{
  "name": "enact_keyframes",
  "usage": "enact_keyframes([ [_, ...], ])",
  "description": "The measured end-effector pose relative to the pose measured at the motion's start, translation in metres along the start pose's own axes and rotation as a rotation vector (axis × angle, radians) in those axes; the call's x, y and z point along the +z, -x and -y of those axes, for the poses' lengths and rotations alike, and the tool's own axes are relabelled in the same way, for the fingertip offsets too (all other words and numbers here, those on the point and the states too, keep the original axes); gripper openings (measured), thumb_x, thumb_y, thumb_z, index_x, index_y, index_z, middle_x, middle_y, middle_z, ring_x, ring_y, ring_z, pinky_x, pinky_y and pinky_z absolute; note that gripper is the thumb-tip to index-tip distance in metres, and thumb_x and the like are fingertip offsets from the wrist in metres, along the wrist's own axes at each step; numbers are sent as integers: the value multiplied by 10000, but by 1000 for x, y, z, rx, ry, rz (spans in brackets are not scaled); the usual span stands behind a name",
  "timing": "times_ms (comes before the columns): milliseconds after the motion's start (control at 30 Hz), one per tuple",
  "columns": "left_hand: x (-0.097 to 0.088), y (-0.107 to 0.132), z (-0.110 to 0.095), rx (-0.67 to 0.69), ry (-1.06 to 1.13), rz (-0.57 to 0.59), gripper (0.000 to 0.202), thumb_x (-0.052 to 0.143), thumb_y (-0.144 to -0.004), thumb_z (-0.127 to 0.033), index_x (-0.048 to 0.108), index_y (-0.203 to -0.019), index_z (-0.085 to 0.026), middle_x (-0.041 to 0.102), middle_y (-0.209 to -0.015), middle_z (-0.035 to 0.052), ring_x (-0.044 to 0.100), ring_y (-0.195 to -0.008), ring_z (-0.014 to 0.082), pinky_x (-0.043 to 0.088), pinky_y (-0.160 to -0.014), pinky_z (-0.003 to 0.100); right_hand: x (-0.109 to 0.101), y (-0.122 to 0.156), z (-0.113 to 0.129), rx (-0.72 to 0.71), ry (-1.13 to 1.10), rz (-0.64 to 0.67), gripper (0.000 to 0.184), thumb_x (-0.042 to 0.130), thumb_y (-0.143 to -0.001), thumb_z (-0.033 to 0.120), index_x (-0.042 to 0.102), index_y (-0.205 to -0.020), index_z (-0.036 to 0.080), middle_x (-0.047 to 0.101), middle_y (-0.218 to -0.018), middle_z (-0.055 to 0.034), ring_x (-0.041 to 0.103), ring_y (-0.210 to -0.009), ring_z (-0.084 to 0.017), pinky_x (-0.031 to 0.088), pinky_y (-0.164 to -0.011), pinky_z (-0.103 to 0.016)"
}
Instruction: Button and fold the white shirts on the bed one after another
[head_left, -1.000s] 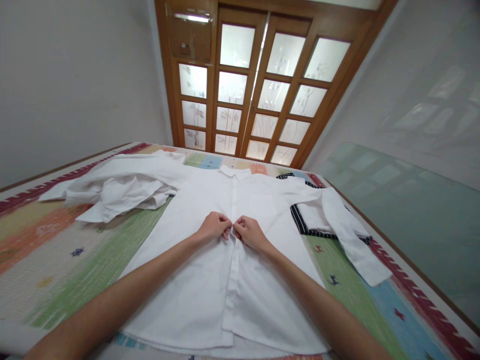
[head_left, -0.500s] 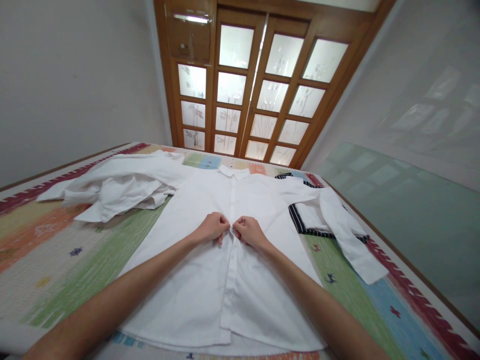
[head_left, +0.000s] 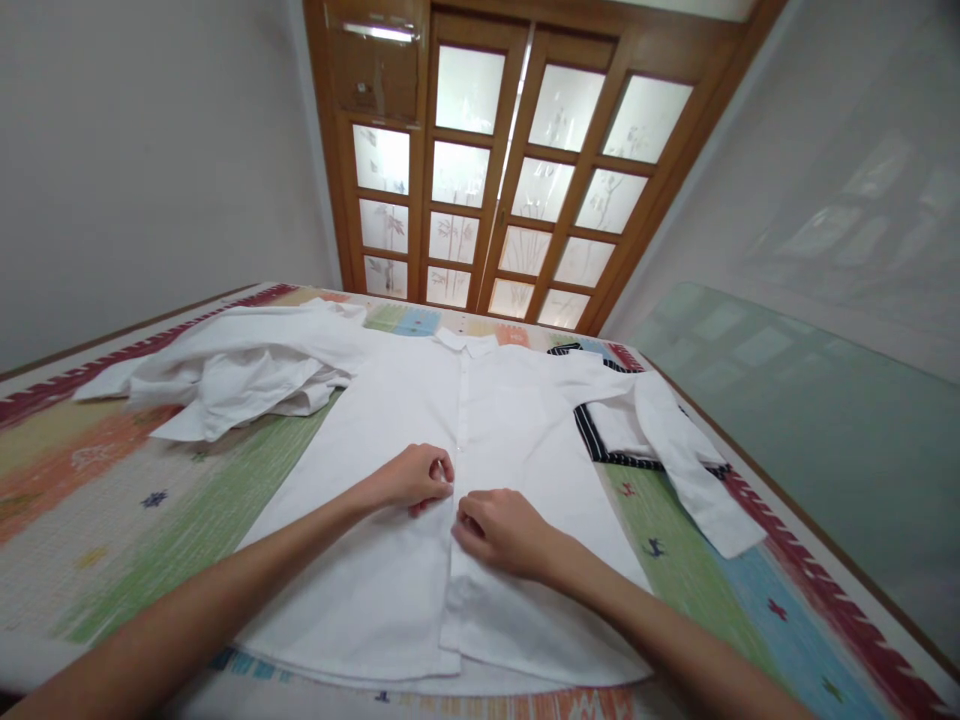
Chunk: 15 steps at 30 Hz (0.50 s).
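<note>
A white button-up shirt (head_left: 510, 400) lies front up and spread out, its collar at the far end and its hem towards me. My left hand (head_left: 416, 478) rests left of the front placket, fingers curled into a pinch at its edge. Slightly nearer to me, my right hand (head_left: 499, 530) is closed on the placket from the right, its fingertips partly hidden. Between the two hands runs a small gap. Above them the placket lies closed and flat; below, the two front edges hang slightly apart at the hem.
Another white garment (head_left: 247, 375) lies crumpled at the left, by the shirt's sleeve. A folded white piece with black striped trim (head_left: 592, 435) lies partly under the right sleeve. Beneath everything is a colourful patterned cloth (head_left: 217, 520). Wooden glass doors (head_left: 491, 150) stand beyond.
Both hands have moved down the placket towards me, the right one farther. They were pinching together at one spot and are now apart. The shirt has stayed in place.
</note>
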<state>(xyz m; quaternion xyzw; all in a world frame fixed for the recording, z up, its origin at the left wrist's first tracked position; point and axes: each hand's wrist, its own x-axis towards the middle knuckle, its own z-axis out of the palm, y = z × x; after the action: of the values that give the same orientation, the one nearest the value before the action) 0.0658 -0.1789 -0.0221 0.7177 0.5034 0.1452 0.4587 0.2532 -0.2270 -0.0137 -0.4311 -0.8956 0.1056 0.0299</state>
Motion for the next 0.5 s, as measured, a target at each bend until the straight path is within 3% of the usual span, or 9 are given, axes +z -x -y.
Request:
enact_keyframes([
  [133, 10, 17, 1, 152, -279, -114, 101, 590, -701, -213, 666, -759, -182, 634, -589, -16, 573, -532, 125, 367, -532, 211, 4, 23, 23, -4, 6, 97, 433, 548, -887, 535, 686, -740, 152, 699, -743, -109, 621, -641, -206, 351, -582, -273],
  [200, 14, 24, 0, 195, -359, -131, 113, 601, -720, -239, 685, -774, -187, 650, -632, -3, 570, -576, 130, 356, -564, 216, 9, 32, 34, 23, 46, 107, 529, 518, -867, 610, 705, -758, 127, 704, -763, -153, 635, -643, -240, 376, -585, -295],
  [367, 21, 33, -3, 229, -346, -109, 166, 576, -740, -221, 713, -828, -186, 651, -674, 10, 555, -612, 134, 370, -607, 219, 15, 39, 49, 64, 71, 98, 363, 551, -826, 425, 730, -793, 111, 715, -795, -176, 649, -660, -267, 391, -587, -315],
  [500, 24, 35, -3, 261, -289, -116, 208, 558, -756, -224, 730, -866, -186, 657, -716, 15, 563, -644, 136, 396, -633, 221, 8, 32, 42, 215, -67, 50, 291, 592, -803, 411, 696, -700, 159, 701, -706, -118, 630, -641, -235, 361, -582, -293],
])
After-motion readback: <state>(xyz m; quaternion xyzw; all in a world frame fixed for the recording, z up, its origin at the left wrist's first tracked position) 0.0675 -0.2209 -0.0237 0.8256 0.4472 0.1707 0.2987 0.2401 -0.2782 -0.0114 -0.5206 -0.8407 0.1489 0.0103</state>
